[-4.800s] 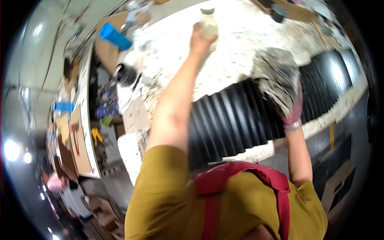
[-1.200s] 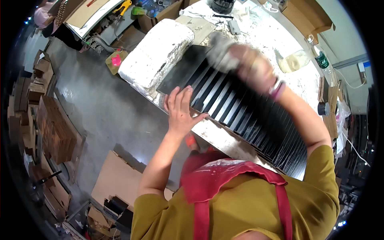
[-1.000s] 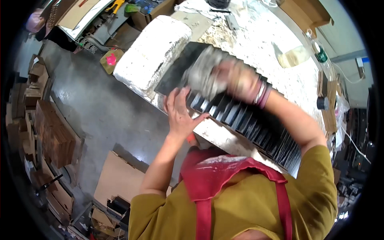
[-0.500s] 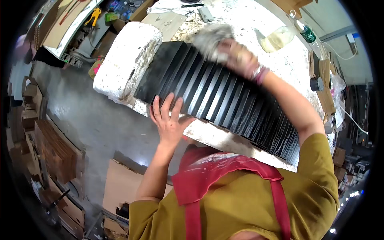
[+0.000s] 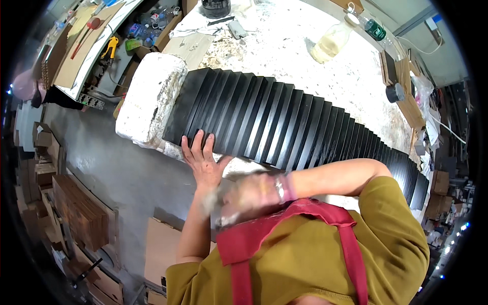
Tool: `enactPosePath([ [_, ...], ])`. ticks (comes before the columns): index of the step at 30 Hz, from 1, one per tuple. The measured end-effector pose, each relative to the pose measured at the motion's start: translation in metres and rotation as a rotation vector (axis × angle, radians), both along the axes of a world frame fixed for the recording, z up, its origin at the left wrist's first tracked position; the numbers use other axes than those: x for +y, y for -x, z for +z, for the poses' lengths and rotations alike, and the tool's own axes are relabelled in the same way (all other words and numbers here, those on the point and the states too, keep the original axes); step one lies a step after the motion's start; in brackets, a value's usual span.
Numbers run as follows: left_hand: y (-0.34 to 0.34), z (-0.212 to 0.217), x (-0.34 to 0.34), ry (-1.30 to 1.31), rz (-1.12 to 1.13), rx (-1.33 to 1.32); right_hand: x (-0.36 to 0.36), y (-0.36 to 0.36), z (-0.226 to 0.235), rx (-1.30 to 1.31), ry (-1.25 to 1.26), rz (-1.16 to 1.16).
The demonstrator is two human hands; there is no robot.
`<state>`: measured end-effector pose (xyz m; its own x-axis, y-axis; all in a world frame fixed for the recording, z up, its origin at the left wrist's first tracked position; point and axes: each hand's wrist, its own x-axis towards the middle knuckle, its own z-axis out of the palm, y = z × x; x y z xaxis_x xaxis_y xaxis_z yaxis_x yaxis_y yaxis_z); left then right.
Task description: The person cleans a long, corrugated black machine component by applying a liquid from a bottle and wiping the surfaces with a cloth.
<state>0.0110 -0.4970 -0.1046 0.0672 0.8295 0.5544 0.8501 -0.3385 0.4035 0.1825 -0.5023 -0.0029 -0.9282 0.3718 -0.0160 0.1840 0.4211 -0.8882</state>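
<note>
A long row of glossy black slats (image 5: 277, 122) lies side by side across the table. My left hand (image 5: 204, 165) has its fingers spread, the tips resting on the near edge of the slats close to their left end. Low in front of my body, my right hand (image 5: 256, 193) is closed on a crumpled grey-white rag (image 5: 217, 206). Hand and rag are blurred by motion and stand off the slats, passing over my left forearm. A white, stained block (image 5: 150, 96) sits against the left end of the row.
The white table (image 5: 284, 46) is spotted with dark stains. A bottle of pale liquid (image 5: 333, 40) stands at the back, and a black container (image 5: 216, 7) at the far left. Wooden pieces (image 5: 406, 94) line the right edge. Stacked brown boards (image 5: 79, 211) lean at lower left.
My right hand has swung with the rag from the slats' far edge back toward my body. My left hand stays on the near edge. The view has shifted, showing more of the row's right end.
</note>
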Motion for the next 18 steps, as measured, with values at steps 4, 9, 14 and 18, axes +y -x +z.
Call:
enactPosePath([
  [4,0.019,-0.015,-0.007,0.116,-0.026,0.231,0.081,-0.054,0.056,0.253,0.000,-0.708],
  [9,0.000,0.002,-0.003,0.040,-0.050,0.032,0.083,-0.057,-0.015,-0.245,-1.049,-0.725],
  [14,0.009,-0.021,0.000,-0.045,0.007,0.046,0.013,-0.053,0.016,-0.170,-0.209,-0.356],
  [18,-0.001,0.022,-0.025,0.122,-0.096,0.122,0.057,-0.135,0.108,0.256,0.612,-0.941],
])
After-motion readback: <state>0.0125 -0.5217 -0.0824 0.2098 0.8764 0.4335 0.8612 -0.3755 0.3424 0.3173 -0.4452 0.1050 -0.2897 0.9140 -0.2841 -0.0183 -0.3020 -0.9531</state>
